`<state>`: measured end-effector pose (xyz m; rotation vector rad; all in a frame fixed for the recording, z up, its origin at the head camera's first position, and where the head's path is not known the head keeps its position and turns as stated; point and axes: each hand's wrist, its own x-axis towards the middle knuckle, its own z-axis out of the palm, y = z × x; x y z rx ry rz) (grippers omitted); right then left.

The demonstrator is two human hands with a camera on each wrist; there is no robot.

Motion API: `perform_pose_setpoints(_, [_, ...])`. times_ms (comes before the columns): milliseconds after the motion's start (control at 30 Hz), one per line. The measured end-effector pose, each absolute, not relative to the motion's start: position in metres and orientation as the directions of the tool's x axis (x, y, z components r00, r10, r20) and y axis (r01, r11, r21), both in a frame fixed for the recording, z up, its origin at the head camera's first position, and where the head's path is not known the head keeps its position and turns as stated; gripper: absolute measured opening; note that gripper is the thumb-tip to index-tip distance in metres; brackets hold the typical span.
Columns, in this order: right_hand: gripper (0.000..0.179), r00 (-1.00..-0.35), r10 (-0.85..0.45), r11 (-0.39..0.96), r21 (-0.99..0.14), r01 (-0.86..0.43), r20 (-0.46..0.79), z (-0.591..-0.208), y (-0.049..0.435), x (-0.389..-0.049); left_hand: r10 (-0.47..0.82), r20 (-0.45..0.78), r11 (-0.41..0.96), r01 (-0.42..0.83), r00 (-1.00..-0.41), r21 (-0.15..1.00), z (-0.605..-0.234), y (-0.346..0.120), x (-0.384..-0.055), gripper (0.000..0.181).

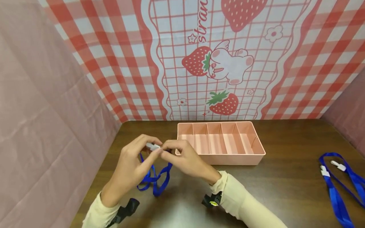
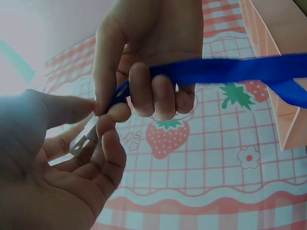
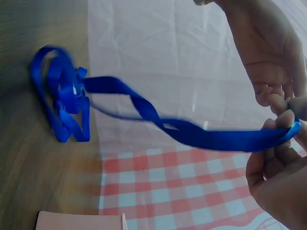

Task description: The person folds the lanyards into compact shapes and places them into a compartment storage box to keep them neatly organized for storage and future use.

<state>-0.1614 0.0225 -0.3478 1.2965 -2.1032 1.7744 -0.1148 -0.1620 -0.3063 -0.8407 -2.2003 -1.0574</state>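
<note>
My left hand (image 1: 129, 166) pinches a white clip (image 1: 153, 146) between thumb and fingers, above the left part of the table. Right beside it, the right hand (image 1: 186, 160) pinches the blue lanyard (image 3: 225, 140) where its strap meets that clip; the fingertips of both hands nearly touch. In the left wrist view the clip (image 2: 85, 135) looks flat and pale, and the strap (image 2: 216, 71) passes through the right hand's curled fingers. The strap hangs twisted, and the rest of it lies in a loose heap (image 3: 62, 96) on the table. Fingers hide the join of strap and clip.
A pink tray (image 1: 228, 159) with several compartments stands at the back middle of the table (image 1: 291, 177), just beyond the right hand. Another blue strap (image 1: 336, 199), with two white clips, lies at the right edge. A checked strawberry cloth (image 1: 171, 63) hangs behind.
</note>
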Motion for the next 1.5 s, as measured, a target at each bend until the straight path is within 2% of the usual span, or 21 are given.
perform_pose_setpoints(200, [0.011,-0.602,-0.543,-0.222,-0.791,-0.570,0.586,-0.339,0.023,-0.157,0.285,0.736,0.448,0.764,-0.614,0.464,-0.299,-0.163,-0.106,0.009])
perform_pose_setpoints(367, [0.019,-0.580,-0.588,-0.395,-0.826,-0.402,0.564,-0.332,0.027,-0.155,0.259,0.776,0.412,0.792,-0.575,0.450,-0.293,-0.162,-0.102,0.014])
perform_pose_setpoints(467, [0.020,-0.585,-0.626,-0.426,-0.855,-0.297,0.515,-0.330,0.032,-0.155,0.233,0.791,0.393,0.798,-0.566,0.456,-0.289,-0.163,-0.100,0.018])
perform_pose_setpoints(567, [0.017,-0.614,-0.641,-0.403,-0.883,-0.242,0.461,-0.327,0.038,-0.156,0.203,0.798,0.378,0.797,-0.567,0.470,-0.285,-0.166,-0.098,0.018])
perform_pose_setpoints(700, [0.012,-0.654,-0.629,-0.316,-0.907,-0.280,0.421,-0.323,0.044,-0.159,0.174,0.808,0.370,0.797,-0.564,0.477,-0.279,-0.171,-0.096,0.016])
perform_pose_setpoints(833, [0.011,-0.667,-0.630,-0.273,-0.917,-0.290,0.398,-0.319,0.047,-0.160,0.128,0.826,0.345,0.805,-0.549,0.482,-0.275,-0.176,-0.095,0.013])
perform_pose_setpoints(1000, [0.012,-0.678,-0.631,-0.260,-0.926,-0.273,0.377,-0.315,0.049,-0.160,0.075,0.830,0.311,0.803,-0.553,0.508,-0.277,-0.182,-0.099,0.019])
perform_pose_setpoints(1100, [0.009,-0.680,-0.625,-0.218,-0.922,-0.320,0.383,-0.309,0.049,-0.161,0.029,0.830,0.299,0.797,-0.558,0.525,-0.277,-0.186,-0.101,0.019])
perform_pose_setpoints(1267, [0.004,-0.651,-0.645,-0.149,-0.902,-0.406,0.400,-0.292,0.050,-0.164,-0.128,0.851,0.227,0.820,-0.510,0.525,-0.274,-0.196,-0.102,0.009])
perform_pose_setpoints(1500, [0.006,-0.662,-0.644,-0.068,-0.891,-0.449,0.384,-0.280,0.054,-0.170,-0.434,0.805,0.131,0.855,-0.406,0.502,-0.260,-0.209,-0.101,0.015])
